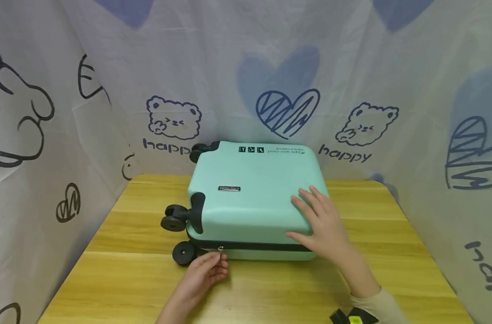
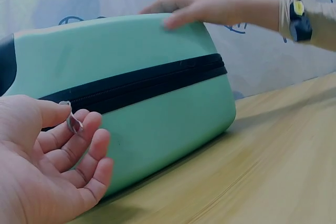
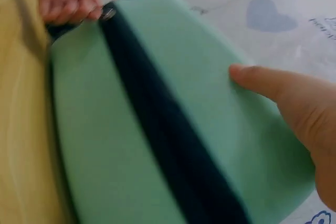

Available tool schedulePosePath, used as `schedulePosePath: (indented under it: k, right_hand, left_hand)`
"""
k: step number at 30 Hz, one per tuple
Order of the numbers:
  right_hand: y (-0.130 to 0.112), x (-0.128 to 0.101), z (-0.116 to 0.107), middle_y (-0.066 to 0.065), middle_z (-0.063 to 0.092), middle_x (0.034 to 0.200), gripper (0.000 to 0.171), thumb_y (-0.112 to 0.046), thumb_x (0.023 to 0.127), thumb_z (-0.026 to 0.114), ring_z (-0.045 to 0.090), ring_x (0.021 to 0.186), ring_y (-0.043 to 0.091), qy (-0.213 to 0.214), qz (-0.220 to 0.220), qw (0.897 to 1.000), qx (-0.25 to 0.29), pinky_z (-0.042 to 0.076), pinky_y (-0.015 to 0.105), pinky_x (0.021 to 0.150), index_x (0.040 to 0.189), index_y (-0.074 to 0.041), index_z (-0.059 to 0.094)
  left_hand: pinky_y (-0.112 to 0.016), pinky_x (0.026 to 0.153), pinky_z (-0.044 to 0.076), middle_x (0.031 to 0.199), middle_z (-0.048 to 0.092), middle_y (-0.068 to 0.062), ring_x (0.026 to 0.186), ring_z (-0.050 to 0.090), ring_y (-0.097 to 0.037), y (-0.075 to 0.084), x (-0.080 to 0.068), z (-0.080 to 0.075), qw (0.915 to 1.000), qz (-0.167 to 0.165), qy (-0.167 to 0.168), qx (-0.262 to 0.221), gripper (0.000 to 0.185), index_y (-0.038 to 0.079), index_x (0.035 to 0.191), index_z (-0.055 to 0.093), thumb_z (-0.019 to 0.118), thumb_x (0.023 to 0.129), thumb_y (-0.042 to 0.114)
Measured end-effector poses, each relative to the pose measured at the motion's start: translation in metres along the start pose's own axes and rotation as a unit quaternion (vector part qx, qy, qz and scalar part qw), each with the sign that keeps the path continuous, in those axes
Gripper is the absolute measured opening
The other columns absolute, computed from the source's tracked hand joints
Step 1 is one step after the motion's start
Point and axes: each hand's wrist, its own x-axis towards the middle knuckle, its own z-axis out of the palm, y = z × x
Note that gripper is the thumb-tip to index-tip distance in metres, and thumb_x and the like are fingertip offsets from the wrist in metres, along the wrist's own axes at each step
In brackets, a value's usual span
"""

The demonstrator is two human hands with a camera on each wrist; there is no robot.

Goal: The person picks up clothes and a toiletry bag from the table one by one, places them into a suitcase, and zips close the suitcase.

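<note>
A mint-green hard-shell suitcase [image 1: 254, 180] lies flat on the table, its black wheels pointing left. Around its side runs a black zipper [image 2: 152, 83]. With thumb and fingers, my left hand [image 1: 203, 274] pinches the metal zipper pull [image 2: 74, 121] near the front left corner, beside the wheels. My right hand [image 1: 322, 222] rests on the right end of the lid, fingers spread and thumb over the front edge. In the left wrist view that right hand lies on the case's upper corner; only its thumb and part of the palm show in the right wrist view.
The wooden table [image 1: 120, 247] extends on both sides of the suitcase. A white curtain [image 1: 229, 67] with hearts and bear drawings hangs behind and at the sides. Black caster wheels [image 1: 174, 220] stick out at the left. A black strap device [image 2: 300, 22] sits on the right wrist.
</note>
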Motion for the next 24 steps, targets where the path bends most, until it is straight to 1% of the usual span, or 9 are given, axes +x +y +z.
schedulePosePath:
  k: [3,7,13,17,19,21,24]
  right_hand:
    - [0.000,-0.003,0.006,0.010,0.057,0.138,0.082,-0.076,0.084,0.046,0.046,0.133,0.035,0.018,0.004,0.999,-0.027,0.032,0.058,0.110,0.135,-0.013,0.058]
    - [0.000,-0.004,0.008,0.008,0.059,0.137,0.082,-0.076,0.082,0.049,0.050,0.130,0.032,0.025,0.015,0.999,-0.028,0.031,0.056,0.112,0.134,-0.013,0.059]
    - [0.001,-0.004,0.008,0.008,0.061,0.135,0.082,-0.075,0.082,0.051,0.052,0.128,0.032,0.036,0.010,0.999,-0.036,0.032,0.056,0.111,0.133,-0.012,0.060]
    - [0.002,-0.004,0.011,0.007,0.062,0.134,0.082,-0.075,0.081,0.053,0.053,0.127,0.032,0.049,0.003,0.998,-0.032,0.034,0.057,0.110,0.132,-0.012,0.061]
    - [0.002,-0.004,0.012,0.007,0.063,0.134,0.081,-0.074,0.080,0.054,0.054,0.127,0.032,0.054,0.001,0.998,-0.029,0.034,0.057,0.110,0.132,-0.012,0.061]
    - [0.002,-0.004,0.013,0.007,0.063,0.133,0.081,-0.074,0.080,0.055,0.054,0.126,0.032,0.058,0.001,0.998,-0.027,0.034,0.057,0.109,0.132,-0.012,0.062]
    - [0.002,-0.004,0.013,0.007,0.063,0.133,0.081,-0.074,0.080,0.054,0.055,0.126,0.032,0.058,0.003,0.998,-0.026,0.034,0.056,0.109,0.131,-0.012,0.062]
  left_hand:
    - [-0.028,0.085,0.054,0.093,0.067,0.004,0.085,0.064,-0.009,0.000,0.000,0.001,0.9999,-0.001,0.004,-0.014,0.028,0.003,0.112,0.061,0.052,0.101,0.027]
    - [-0.028,0.085,0.053,0.092,0.066,0.003,0.085,0.063,-0.010,0.000,0.000,0.002,0.9991,0.004,0.017,-0.038,0.024,0.005,0.107,0.062,0.051,0.102,0.026]
    - [-0.025,0.084,0.053,0.087,0.065,0.005,0.085,0.062,-0.009,-0.003,0.000,0.006,0.9954,0.032,0.035,-0.083,0.018,0.014,0.096,0.064,0.049,0.102,0.020]
    - [-0.025,0.085,0.053,0.089,0.066,0.005,0.086,0.061,-0.008,-0.006,-0.002,0.008,0.9911,0.049,0.055,-0.110,0.017,0.016,0.095,0.066,0.050,0.102,0.017]
    - [-0.025,0.086,0.053,0.091,0.066,0.005,0.087,0.061,-0.008,-0.007,-0.004,0.007,0.9898,0.055,0.059,-0.117,0.018,0.017,0.095,0.066,0.050,0.102,0.017]
    - [-0.024,0.086,0.053,0.091,0.067,0.006,0.087,0.061,-0.007,-0.007,-0.005,0.006,0.9896,0.062,0.052,-0.120,0.021,0.018,0.095,0.068,0.049,0.102,0.016]
    - [-0.023,0.086,0.053,0.091,0.067,0.007,0.087,0.061,-0.005,-0.006,-0.006,0.002,0.9900,0.069,0.021,-0.121,0.026,0.019,0.096,0.070,0.045,0.103,0.015]
